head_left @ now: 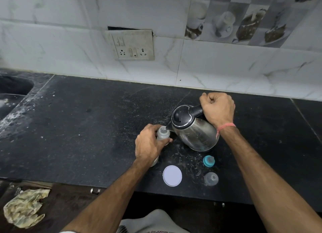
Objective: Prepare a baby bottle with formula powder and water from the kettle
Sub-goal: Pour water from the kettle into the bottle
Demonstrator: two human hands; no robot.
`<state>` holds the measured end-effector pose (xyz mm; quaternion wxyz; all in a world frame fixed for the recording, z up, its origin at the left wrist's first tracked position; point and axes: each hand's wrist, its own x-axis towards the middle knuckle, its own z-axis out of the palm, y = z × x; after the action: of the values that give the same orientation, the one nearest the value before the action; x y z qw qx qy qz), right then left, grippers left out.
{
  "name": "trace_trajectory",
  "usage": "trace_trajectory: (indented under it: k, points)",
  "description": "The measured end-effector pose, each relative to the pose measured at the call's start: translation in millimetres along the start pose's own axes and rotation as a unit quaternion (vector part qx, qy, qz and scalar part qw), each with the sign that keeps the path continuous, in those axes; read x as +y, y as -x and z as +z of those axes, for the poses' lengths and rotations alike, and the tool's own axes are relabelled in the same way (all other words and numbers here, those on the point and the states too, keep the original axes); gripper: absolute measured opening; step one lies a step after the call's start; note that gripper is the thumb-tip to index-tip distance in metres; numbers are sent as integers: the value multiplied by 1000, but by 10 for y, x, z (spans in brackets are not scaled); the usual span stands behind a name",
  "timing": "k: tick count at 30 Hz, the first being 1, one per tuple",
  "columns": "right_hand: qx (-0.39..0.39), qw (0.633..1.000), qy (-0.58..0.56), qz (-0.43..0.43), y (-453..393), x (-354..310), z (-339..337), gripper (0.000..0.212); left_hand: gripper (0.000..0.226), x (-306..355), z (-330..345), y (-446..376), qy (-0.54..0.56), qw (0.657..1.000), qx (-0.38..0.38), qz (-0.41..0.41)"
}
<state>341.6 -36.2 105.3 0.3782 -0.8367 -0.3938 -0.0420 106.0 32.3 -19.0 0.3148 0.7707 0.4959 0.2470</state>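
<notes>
My left hand (149,144) grips a clear baby bottle (163,134) that stands open-topped on the black counter (78,128). My right hand (217,108) grips the black handle of a steel kettle (195,130), which is tilted left with its spout at the bottle's mouth. The bottle's teal collar with teat (208,161) and its clear cap (211,178) lie on the counter in front of the kettle. A round white lid (172,175) lies flat near the front edge. Something pale shows beneath my left wrist, mostly hidden.
A sink (12,91) is set into the counter at the far left. A wall socket plate (133,45) sits on the tiled wall behind. A crumpled yellowish cloth (24,208) lies below the counter's front edge at lower left.
</notes>
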Motion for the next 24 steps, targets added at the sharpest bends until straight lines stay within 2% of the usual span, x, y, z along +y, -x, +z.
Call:
trace_trajectory:
  k: [24]
  points:
    - [3, 1000, 5, -1, -11, -3, -5, 56, 54, 11, -11, 5, 18, 1000, -4, -3]
